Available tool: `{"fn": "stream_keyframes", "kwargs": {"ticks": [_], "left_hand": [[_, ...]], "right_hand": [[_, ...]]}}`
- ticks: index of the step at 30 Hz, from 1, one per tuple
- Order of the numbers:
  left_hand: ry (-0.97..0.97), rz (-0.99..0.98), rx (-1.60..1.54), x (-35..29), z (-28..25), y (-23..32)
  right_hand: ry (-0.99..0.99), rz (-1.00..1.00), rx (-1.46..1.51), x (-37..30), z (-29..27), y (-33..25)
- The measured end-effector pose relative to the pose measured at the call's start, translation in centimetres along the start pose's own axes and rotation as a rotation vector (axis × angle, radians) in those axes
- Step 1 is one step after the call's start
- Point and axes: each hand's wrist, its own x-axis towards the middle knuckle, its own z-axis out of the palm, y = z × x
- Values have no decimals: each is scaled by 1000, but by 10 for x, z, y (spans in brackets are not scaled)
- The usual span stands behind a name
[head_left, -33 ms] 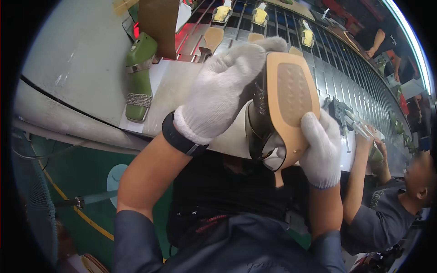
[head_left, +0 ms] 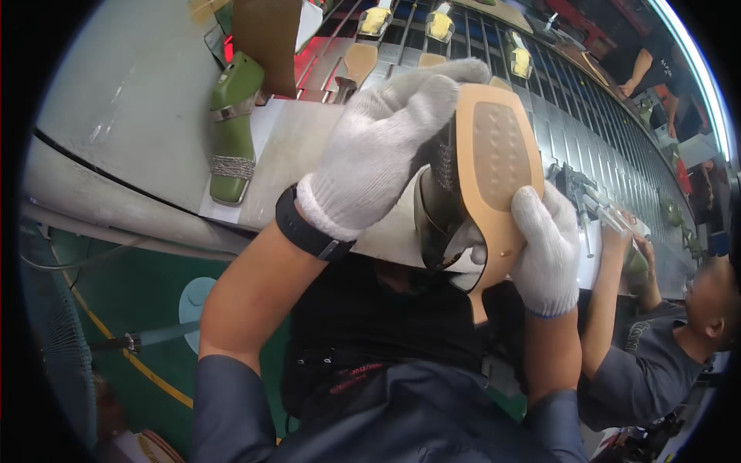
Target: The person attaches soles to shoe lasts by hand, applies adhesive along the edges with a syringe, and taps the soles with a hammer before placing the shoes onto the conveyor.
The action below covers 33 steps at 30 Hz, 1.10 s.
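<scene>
A tan shoe sole (head_left: pixel 498 154) with a brown dimpled inset panel is held in front of me, its narrow end pointing down. Behind it is a dark strapped sandal upper on a green shoe last (head_left: pixel 432 212). My left hand (head_left: pixel 386 139), in a white knit glove, is closed round the upper end of this shoe, its fingers partly hidden behind the sole. The gloved right hand (head_left: pixel 544 247) grips the sole's right edge near its waist, thumb lying on the face. Along much of its left edge the sole stands apart from the last.
A green last with a sandal upper (head_left: pixel 233 127) lies on the worktop at left. Beyond is a slatted conveyor (head_left: pixel 587 147) carrying tan soles (head_left: pixel 360 62) and yellow-topped pieces (head_left: pixel 376 21). A co-worker (head_left: pixel 664 347) works close on the right. A fan (head_left: pixel 69 363) stands lower left.
The sole has shifted slightly right and tilted, its lower end swinging to the right. My left fingers have moved a little along the top of the shoe.
</scene>
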Motion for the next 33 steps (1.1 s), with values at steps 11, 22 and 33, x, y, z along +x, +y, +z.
{"fn": "stream_keyframes", "kwargs": {"ticks": [11,22,33], "left_hand": [[-26,49,54,6,5,-5],[135,-78,121,-18,19,16],[354,-101,582,-58,17,64]], "right_hand": [[23,-36,-120,1,-22,9],[-72,140,-71,-15,3,-15],[-239,-392,-605,-23,33,27]]}}
